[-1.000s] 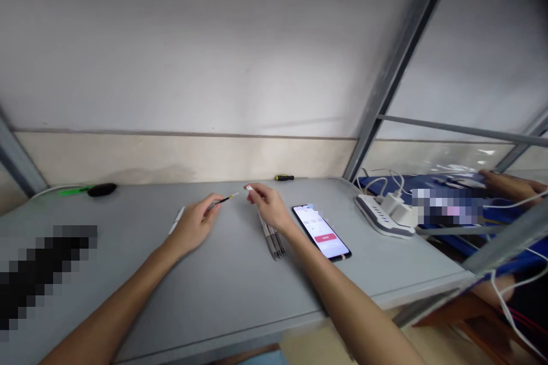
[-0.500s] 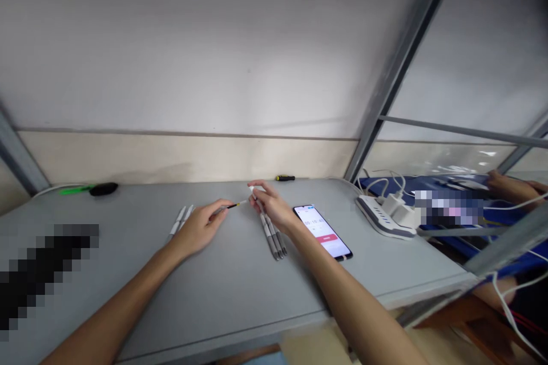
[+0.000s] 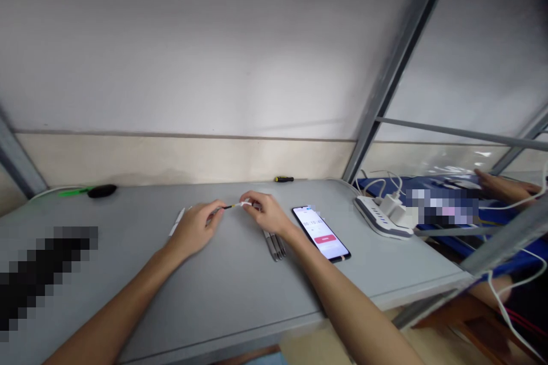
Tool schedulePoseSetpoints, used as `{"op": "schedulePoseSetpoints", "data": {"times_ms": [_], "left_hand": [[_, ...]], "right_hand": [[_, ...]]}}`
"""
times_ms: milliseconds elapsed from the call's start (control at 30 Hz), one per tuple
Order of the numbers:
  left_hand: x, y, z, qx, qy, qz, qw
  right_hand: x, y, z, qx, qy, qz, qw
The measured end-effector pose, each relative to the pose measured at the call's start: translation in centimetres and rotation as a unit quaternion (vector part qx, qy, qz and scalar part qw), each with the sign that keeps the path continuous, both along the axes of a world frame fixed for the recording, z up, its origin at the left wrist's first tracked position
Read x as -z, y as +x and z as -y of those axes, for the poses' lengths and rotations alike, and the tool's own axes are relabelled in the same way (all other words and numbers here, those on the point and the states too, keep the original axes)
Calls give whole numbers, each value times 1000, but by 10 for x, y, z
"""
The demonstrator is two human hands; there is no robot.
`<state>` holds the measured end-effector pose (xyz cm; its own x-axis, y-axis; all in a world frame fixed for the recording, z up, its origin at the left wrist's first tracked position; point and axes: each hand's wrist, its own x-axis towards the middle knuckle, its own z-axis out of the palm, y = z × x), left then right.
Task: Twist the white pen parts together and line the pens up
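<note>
My left hand [image 3: 197, 229] is closed in a pinch on a grey pen piece, and a thin dark and yellowish pen refill [image 3: 230, 207] sticks out from it to the right. Fingertips of my right hand [image 3: 266, 212] pinch a small white pen part [image 3: 245, 203] at the refill's free end. Whether the two touch is too small to tell. Under my right hand lie several grey pens [image 3: 275, 247] side by side, their upper ends hidden. White pen parts [image 3: 176, 222] rest on the desk behind my left hand, partly covered by it.
A phone [image 3: 322, 232] with a running timer lies right of the pens. Beyond it is a power strip [image 3: 383, 218] with plugs and cables. A yellow-black screwdriver [image 3: 284, 179] and a black-green object [image 3: 101, 190] lie by the wall. Another person's hand [image 3: 505, 187] shows at far right.
My right hand has come down and slightly left, turning the white pen part in line with the refill. My left hand has stayed nearly in place.
</note>
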<state>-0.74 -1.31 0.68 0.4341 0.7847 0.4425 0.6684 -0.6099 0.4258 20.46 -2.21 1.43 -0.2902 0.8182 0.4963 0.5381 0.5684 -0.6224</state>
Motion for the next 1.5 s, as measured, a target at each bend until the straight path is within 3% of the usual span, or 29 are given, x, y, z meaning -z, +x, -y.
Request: {"op": "schedulePoseSetpoints", "data": {"times_ms": [233,700,967,1100,1300,1500], "left_hand": [[6,2,0,11,7,-36,999],[18,5,0,12,40,-72,997],[11,5,2,57,85,-58,993],[5,5,2,38,98,-31,994],[3,-2,-6,-66,12,-13,998],[2,-9,-10,-11,-37,74,997]], "right_hand": [[5,-7,3,-24,26,67,997],[11,-18,8,6,51,140,989],[13,-19,8,7,24,146,989],[10,-16,6,10,20,124,992],[9,-11,4,36,17,116,992],[10,-9,2,33,28,115,992]]}}
